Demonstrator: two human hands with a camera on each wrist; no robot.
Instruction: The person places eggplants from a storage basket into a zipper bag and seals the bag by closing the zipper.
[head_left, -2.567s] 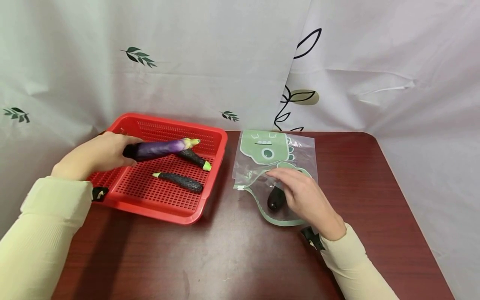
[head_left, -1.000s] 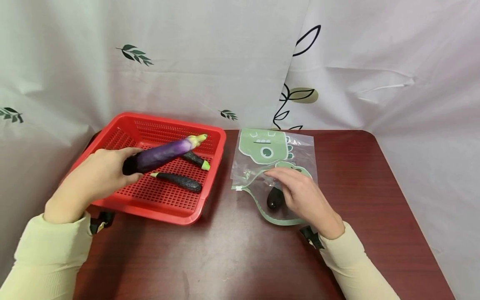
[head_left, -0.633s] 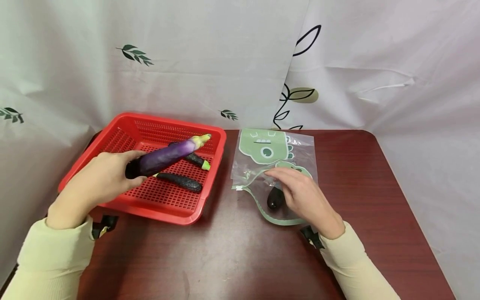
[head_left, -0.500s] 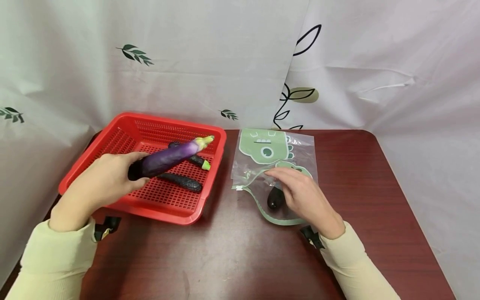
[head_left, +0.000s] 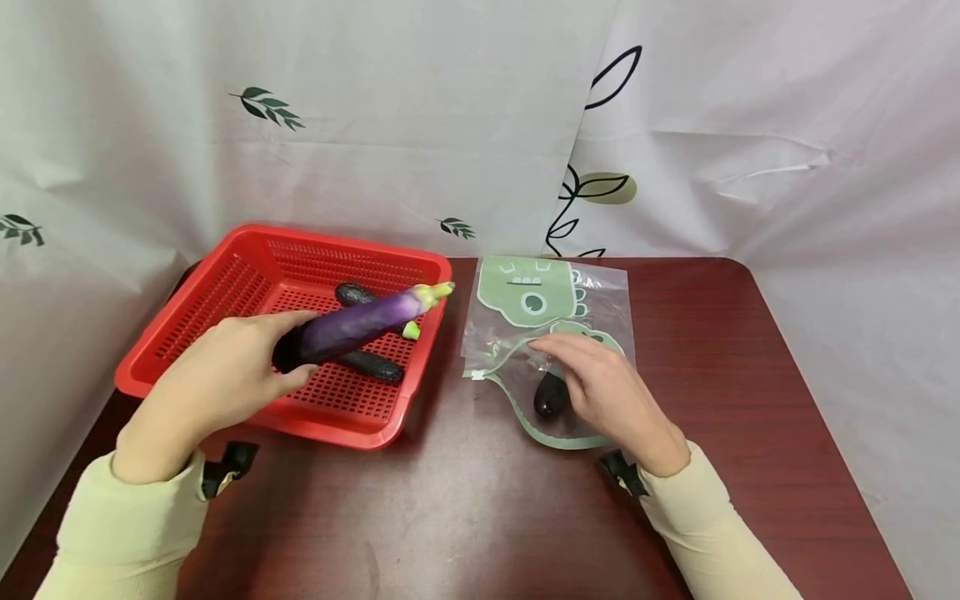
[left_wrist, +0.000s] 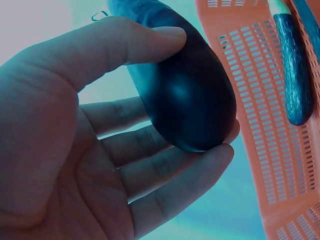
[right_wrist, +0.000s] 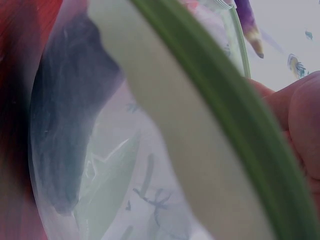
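Note:
My left hand [head_left: 221, 375] grips a purple eggplant [head_left: 360, 323] by its dark, rounded end, thumb on one side and fingers on the other. The eggplant is tilted, its pale stem end pointing right over the red basket's right rim. On the table to the right lies a clear zip bag [head_left: 525, 296] with green cartoon prints and a green zip edge [right_wrist: 200, 85]. My right hand [head_left: 611, 387] pinches the upper edge of its mouth, which gapes toward me. Inside the bag is a dark, glossy, elongated vegetable [head_left: 551, 396], partly hidden by my right hand.
The red basket [head_left: 330, 429] stands at left on the dark wooden table [head_left: 390, 517]. In it lie two dark, wrinkled vegetables with green ends, one in front [head_left: 375, 367] and one behind [head_left: 351, 293]. A white slider [head_left: 477, 375] sits at the bag's left edge. White cloth hangs behind.
My left hand has carried the eggplant rightward and toward me across the basket, its stem end now reaching the basket's right rim. My right hand and the bag have stayed in place.

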